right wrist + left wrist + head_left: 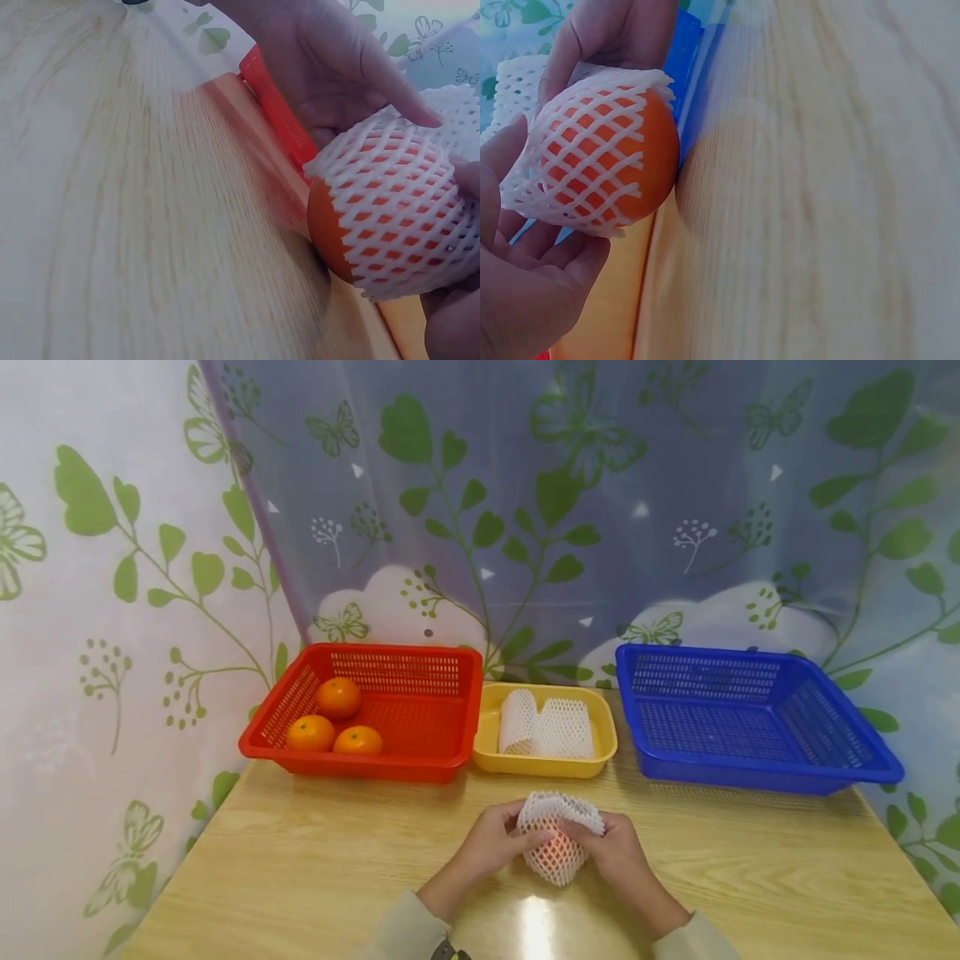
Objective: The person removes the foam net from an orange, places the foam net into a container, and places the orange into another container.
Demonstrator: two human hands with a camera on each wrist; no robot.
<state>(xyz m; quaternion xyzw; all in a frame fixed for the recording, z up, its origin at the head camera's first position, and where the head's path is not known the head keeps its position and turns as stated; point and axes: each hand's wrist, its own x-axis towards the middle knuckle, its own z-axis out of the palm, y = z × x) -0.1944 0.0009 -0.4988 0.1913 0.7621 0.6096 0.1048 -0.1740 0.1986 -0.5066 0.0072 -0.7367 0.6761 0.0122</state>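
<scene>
Between both hands, just above or on the tabletop, is an orange (662,154) partly covered by a white foam net sleeve (558,860). Its bare end points down toward the wood in both wrist views, and loose netting extends past the other end. My left hand (489,845) grips the sleeved fruit from the left, thumb over the netting. From the right side, my right hand (617,853) holds the sleeve's upper edge with its thumb pressed on the mesh. In the right wrist view, part of the right hand (456,322) is cut off by the frame.
A red basket (435,768) at the back left contains three oranges (339,697). Beside it, a yellow tray (540,767) holds more white foam net sleeves (566,728). At the back right stands a blue basket (750,772). A patterned curtain (480,510) hangs behind them.
</scene>
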